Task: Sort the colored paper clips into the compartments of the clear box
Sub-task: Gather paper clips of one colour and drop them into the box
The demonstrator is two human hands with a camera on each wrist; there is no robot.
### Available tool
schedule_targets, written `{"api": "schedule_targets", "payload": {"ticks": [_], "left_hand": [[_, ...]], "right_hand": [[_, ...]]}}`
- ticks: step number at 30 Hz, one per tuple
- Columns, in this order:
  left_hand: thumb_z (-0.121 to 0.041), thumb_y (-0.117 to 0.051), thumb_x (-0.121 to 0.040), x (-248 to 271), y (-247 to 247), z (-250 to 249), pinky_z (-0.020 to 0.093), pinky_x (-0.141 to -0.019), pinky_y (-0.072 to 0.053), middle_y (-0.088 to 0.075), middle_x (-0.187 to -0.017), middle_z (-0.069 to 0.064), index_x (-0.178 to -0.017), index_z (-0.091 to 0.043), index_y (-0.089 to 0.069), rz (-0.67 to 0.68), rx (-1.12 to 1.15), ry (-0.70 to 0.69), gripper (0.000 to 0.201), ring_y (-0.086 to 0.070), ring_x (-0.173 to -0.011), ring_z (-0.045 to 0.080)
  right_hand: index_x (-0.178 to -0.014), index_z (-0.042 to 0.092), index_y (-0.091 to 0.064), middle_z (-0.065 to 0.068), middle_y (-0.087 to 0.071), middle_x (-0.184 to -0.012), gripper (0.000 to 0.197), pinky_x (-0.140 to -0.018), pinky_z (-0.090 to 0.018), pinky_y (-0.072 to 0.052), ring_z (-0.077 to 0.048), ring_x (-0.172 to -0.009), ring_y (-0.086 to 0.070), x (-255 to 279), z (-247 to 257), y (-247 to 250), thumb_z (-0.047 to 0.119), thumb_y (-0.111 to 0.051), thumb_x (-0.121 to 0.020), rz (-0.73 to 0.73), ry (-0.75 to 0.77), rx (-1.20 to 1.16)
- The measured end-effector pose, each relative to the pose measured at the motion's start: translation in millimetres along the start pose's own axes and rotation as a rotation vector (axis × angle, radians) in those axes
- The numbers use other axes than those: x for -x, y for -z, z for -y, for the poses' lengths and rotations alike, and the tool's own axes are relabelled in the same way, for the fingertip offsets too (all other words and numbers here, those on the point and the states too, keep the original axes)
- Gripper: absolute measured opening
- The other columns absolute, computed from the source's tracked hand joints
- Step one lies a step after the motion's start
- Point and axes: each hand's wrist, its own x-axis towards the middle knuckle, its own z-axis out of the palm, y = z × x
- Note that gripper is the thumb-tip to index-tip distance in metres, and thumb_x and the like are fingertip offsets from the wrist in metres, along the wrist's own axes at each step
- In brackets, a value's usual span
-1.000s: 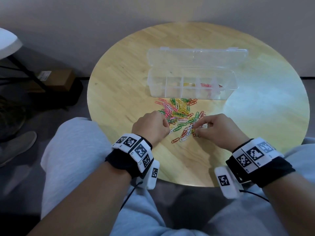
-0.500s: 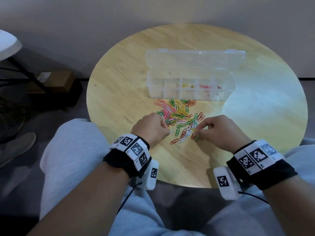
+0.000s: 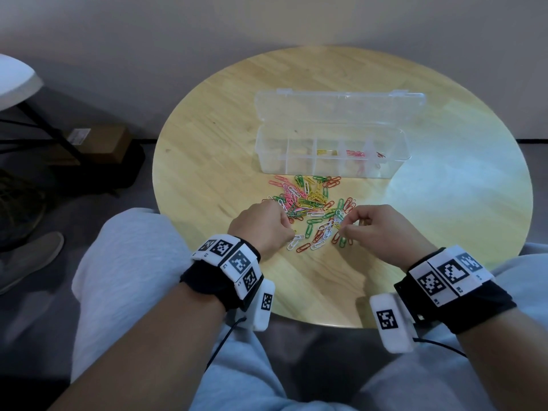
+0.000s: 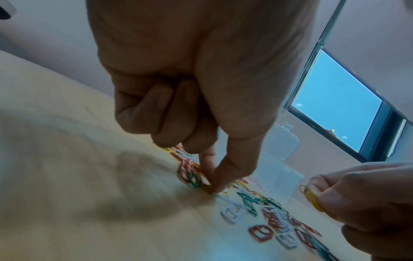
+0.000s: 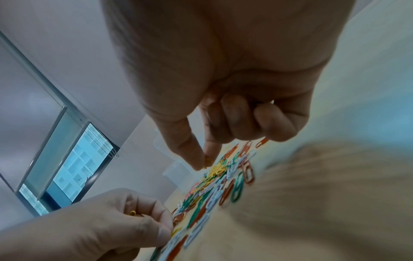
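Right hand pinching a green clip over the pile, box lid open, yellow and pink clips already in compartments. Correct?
One error: the clip in the right hand is yellow, not green, as the left wrist view shows. The rest holds: clear box open, yellow and pink clips inside.

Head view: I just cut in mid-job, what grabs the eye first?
The bright clip pile on the round table, between the person and the open clear box. Both hands work its near edge: the right hand pinches a yellow clip, and the left hand pinches down into the pile. The box holds only a few yellow and pink clips.
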Motion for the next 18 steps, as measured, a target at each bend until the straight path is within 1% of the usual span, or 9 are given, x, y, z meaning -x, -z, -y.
{"api": "schedule_targets", "payload": {"ticks": [3, 5, 6, 9, 11, 12, 15, 18], "left_hand": [[-0.021, -0.059, -0.081, -1.1, 1.4, 1.4, 0.026, -0.067, -0.040, -0.063, -0.086, -0.014, -0.080, -0.031, -0.067, -0.017, 0.024, -0.046, 0.013, -0.060, -0.082, 0.017], [-0.023, -0.060, -0.081, -1.1, 2.1, 3.0, 0.025, -0.067, -0.042, -0.061, -0.086, -0.016, -0.083, -0.035, -0.069, -0.017, 0.021, -0.075, 0.015, -0.059, -0.081, 0.015], [-0.024, -0.062, -0.081, -1.0, 2.3, 3.4, 0.025, -0.068, -0.043, -0.060, -0.083, -0.017, -0.084, -0.036, -0.070, -0.011, 0.014, -0.081, 0.015, -0.060, -0.080, 0.014], [-0.026, -0.066, -0.080, -1.6, 2.1, 3.1, 0.024, -0.065, -0.042, -0.057, -0.071, -0.016, -0.080, -0.036, -0.070, -0.008, -0.028, -0.072, 0.011, -0.060, -0.078, 0.015], [-0.025, -0.067, -0.079, -2.2, 1.9, 2.0, 0.024, -0.064, -0.041, -0.058, -0.069, -0.015, -0.076, -0.033, -0.068, -0.012, -0.048, -0.052, 0.009, -0.061, -0.078, 0.015], [-0.025, -0.067, -0.079, -2.2, 1.5, 1.5, 0.024, -0.064, -0.042, -0.060, -0.072, -0.014, -0.074, -0.031, -0.067, -0.013, -0.057, -0.044, 0.008, -0.062, -0.079, 0.016], [-0.025, -0.065, -0.079, -1.7, -0.2, 0.5, 0.026, -0.068, -0.045, -0.068, -0.086, -0.010, -0.072, -0.028, -0.064, -0.004, -0.072, -0.033, 0.008, -0.063, -0.084, 0.017], [-0.026, -0.066, -0.079, -0.7, -1.6, -2.3, 0.026, -0.069, -0.045, -0.069, -0.088, -0.008, -0.075, -0.025, -0.064, 0.017, -0.066, -0.019, 0.005, -0.063, -0.084, 0.019]], "right_hand": [[-0.078, 0.015, -0.069, 0.006, -0.050, -0.052, 0.008, -0.050, -0.026, -0.031, -0.008, -0.044, -0.038, 0.3, 0.0, -0.4, 0.021, -0.068, -0.084, 0.005, 0.002, -0.025], [-0.078, 0.015, -0.069, 0.006, -0.050, -0.052, 0.009, -0.051, -0.026, -0.031, -0.008, -0.044, -0.038, 0.5, 0.0, -0.6, 0.022, -0.068, -0.084, 0.007, 0.001, -0.031], [-0.078, 0.015, -0.069, 0.006, -0.051, -0.053, 0.009, -0.051, -0.026, -0.031, -0.008, -0.043, -0.038, 0.5, 0.2, -0.8, 0.022, -0.068, -0.084, 0.008, 0.002, -0.031], [-0.079, 0.016, -0.069, 0.002, -0.054, -0.058, 0.008, -0.052, -0.027, -0.032, -0.008, -0.045, -0.038, 0.6, 0.1, -1.6, 0.022, -0.068, -0.084, 0.013, 0.008, -0.031], [-0.079, 0.016, -0.069, 0.000, -0.055, -0.062, 0.008, -0.052, -0.027, -0.032, -0.010, -0.047, -0.039, 0.5, -0.4, -2.5, 0.022, -0.068, -0.084, 0.018, 0.011, -0.028], [-0.080, 0.015, -0.069, -0.001, -0.055, -0.062, 0.008, -0.052, -0.027, -0.032, -0.010, -0.048, -0.039, 0.5, -0.6, -3.2, 0.022, -0.068, -0.084, 0.022, 0.012, -0.028], [-0.080, 0.015, -0.069, 0.000, -0.055, -0.061, 0.008, -0.053, -0.027, -0.032, -0.011, -0.049, -0.040, 0.9, -0.6, -5.4, 0.022, -0.069, -0.084, 0.029, 0.018, -0.039], [-0.079, 0.014, -0.069, 0.000, -0.055, -0.061, 0.009, -0.054, -0.027, -0.034, -0.012, -0.053, -0.043, 1.0, -0.5, -6.5, 0.021, -0.069, -0.084, 0.033, 0.020, -0.045]]}}
